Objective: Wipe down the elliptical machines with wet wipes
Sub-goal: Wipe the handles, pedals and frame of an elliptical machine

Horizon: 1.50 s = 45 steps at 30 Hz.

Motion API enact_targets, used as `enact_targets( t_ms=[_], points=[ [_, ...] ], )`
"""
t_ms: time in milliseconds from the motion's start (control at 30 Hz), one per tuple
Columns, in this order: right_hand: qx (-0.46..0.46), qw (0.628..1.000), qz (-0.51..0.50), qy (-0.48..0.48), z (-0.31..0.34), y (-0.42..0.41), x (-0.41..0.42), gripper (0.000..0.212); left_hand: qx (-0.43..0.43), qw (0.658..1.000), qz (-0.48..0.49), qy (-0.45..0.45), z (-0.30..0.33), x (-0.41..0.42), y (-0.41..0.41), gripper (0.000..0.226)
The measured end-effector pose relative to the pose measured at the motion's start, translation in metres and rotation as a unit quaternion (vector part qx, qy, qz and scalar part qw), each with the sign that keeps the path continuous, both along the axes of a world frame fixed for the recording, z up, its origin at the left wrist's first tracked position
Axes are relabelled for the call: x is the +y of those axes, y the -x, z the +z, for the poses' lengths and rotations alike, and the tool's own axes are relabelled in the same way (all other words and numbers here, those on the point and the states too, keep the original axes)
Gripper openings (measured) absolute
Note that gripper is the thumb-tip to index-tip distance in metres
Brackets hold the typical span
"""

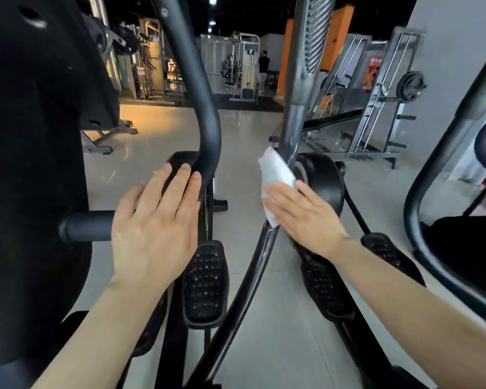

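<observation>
A white wet wipe lies against the grey moving arm of the elliptical, just above where the arm bends down. My right hand presses the wipe onto that arm with flat, straight fingers. My left hand hovers open, fingers spread, its tips near the curved black handlebar and in front of a short black grip. Two black studded pedals sit below the hands.
The machine's black console body fills the left side. Another elliptical's black frame stands at the right. Beyond are a weight bench and rack, cable machines, an orange pillar and a person standing far back. The floor is light tile.
</observation>
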State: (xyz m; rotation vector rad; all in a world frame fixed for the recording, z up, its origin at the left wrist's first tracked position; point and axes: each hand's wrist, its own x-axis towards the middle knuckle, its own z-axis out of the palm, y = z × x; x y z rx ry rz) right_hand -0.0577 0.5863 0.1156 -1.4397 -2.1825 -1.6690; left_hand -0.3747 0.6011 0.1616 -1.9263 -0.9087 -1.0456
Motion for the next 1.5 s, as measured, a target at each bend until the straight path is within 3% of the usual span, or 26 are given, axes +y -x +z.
enact_targets(
  t_ms=[67,133,367,567,700,800,1000,1100,1267,1400,1500],
  points=[
    [0.017,0.997,-0.008,0.074,-0.036,0.007,-0.009,0.054,0.006,1.000,-0.008,-0.007,-0.001,0.001,-0.001,0.036],
    [0.038,0.995,0.021,0.087,-0.030,0.012,-0.012,0.041,0.003,1.000,-0.009,-0.016,-0.001,0.003,-0.001,0.035],
    [0.025,0.984,0.141,-0.104,0.109,0.002,0.008,0.024,-0.005,0.999,-0.009,-0.032,-0.006,0.004,-0.001,0.034],
    [0.171,0.961,0.200,-0.081,0.062,0.006,0.013,0.024,-0.009,0.999,-0.012,-0.049,-0.005,0.005,-0.003,0.032],
    [0.146,0.976,0.159,-0.006,0.020,0.006,0.004,0.036,-0.006,0.999,-0.011,-0.042,-0.005,0.005,-0.003,0.034],
    [0.095,0.984,0.151,-0.010,0.042,0.008,0.000,0.036,-0.009,0.999,-0.011,-0.043,-0.006,0.004,-0.002,0.034],
    [0.092,0.974,0.191,-0.080,0.117,0.000,0.006,0.036,-0.010,0.998,-0.012,-0.059,-0.006,0.005,-0.004,0.032],
    [0.192,0.956,0.198,-0.104,0.088,0.008,0.007,0.032,-0.007,0.998,-0.008,-0.057,-0.005,0.005,-0.004,0.034],
    [0.401,0.891,0.179,-0.116,0.022,0.042,0.000,0.028,-0.009,0.998,0.002,-0.058,-0.006,0.005,-0.005,0.035],
    [0.439,0.868,0.181,-0.142,0.019,0.050,0.004,0.026,-0.008,0.998,0.008,-0.057,-0.007,0.006,-0.004,0.038],
    [0.371,0.895,0.177,-0.175,0.059,0.045,0.012,0.021,-0.007,0.998,0.008,-0.056,-0.007,0.006,-0.005,0.039]
  ],
)
